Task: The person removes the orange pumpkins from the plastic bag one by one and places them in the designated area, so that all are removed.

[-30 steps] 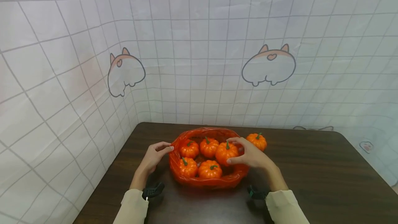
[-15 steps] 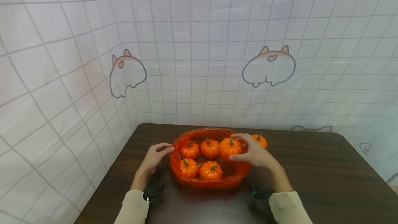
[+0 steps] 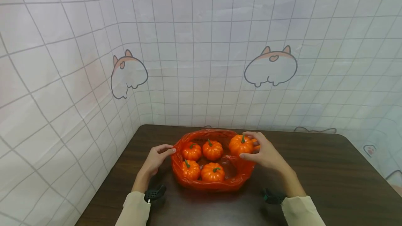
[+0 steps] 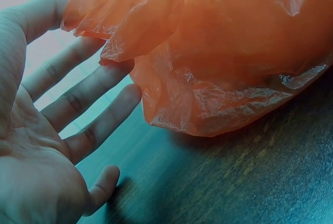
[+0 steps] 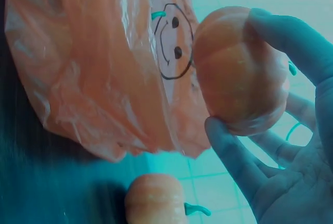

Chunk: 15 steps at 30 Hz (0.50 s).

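Note:
An orange-red plastic bag [image 3: 210, 185] stands on the table with its mouth rolled wide. Several small orange toy pumpkins with green stems sit inside, one being the front pumpkin [image 3: 213, 172]. My left hand [image 3: 154, 160] pinches the bag's left rim between thumb and fingers; the other fingers lie along its side in the left wrist view. In my right hand [image 3: 267, 153] is a pumpkin [image 5: 242, 73], gripped by thumb and fingertips above the bag's right rim. Another pumpkin [image 5: 155, 200] lies on the table outside the bag, mostly hidden behind the right hand in the head view.
The dark wood table [image 3: 320, 170] stretches to the right of the bag. A white gridded cloth [image 3: 201, 62] with cartoon animals hangs behind and to the left. A smiley face [image 5: 174, 41] is printed on the bag.
My right hand has lifted the pumpkin from among the others and carried it right and up to the bag's right rim. The left hand stays at the left rim.

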### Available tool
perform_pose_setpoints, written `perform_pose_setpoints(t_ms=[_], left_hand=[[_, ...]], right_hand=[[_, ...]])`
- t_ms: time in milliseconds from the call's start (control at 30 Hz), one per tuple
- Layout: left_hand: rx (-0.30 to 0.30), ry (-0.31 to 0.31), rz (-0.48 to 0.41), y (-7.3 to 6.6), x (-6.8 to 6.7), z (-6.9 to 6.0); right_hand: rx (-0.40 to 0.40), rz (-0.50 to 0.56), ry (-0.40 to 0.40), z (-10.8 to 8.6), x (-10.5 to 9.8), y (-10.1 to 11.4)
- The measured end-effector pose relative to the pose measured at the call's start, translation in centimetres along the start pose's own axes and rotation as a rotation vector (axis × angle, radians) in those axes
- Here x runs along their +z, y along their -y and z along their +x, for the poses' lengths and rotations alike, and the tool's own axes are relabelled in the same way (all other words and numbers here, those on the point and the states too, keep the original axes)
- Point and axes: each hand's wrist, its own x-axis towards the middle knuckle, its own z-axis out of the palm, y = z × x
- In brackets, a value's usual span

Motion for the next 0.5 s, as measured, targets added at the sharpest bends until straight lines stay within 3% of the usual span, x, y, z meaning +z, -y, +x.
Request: perform_pose_setpoints(t_ms=[500], left_hand=[[-0.007, -0.001, 0.000, -0.1, -0.1, -0.1]], right_hand=[[0.046, 0.026, -0.102, -0.8, -2.8, -1.8]])
